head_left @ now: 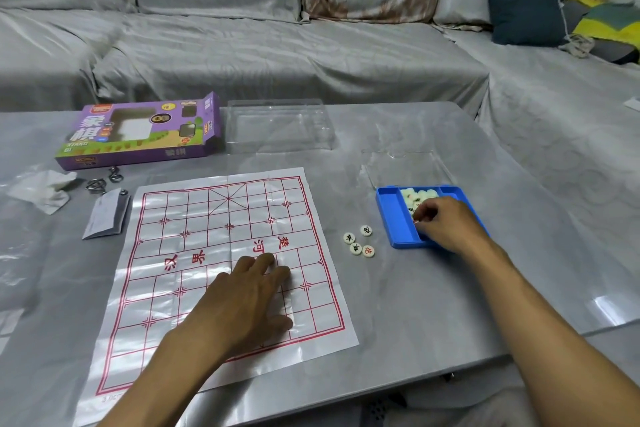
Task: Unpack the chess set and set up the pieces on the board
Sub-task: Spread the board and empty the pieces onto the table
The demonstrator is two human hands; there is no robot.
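Note:
A white paper chess board [194, 236] with a red grid lies flat in the middle of the table. My left hand [249, 295] rests flat on its near right part, fingers spread. A blue tray [394, 215] at the right holds several cream round pieces [417, 196]. My right hand [446, 224] reaches into the tray, and its fingertips pinch a piece with red marking. Several loose pieces [360, 241] lie on the table between board and tray. No pieces stand on the board.
A purple chess box [138, 132] lies at the back left, a clear plastic lid [277, 125] beside it, another clear cover [405, 166] behind the tray. Crumpled tissue [45, 189], metal rings [104, 180] and a folded leaflet [105, 215] lie left of the board. A grey sofa stands behind.

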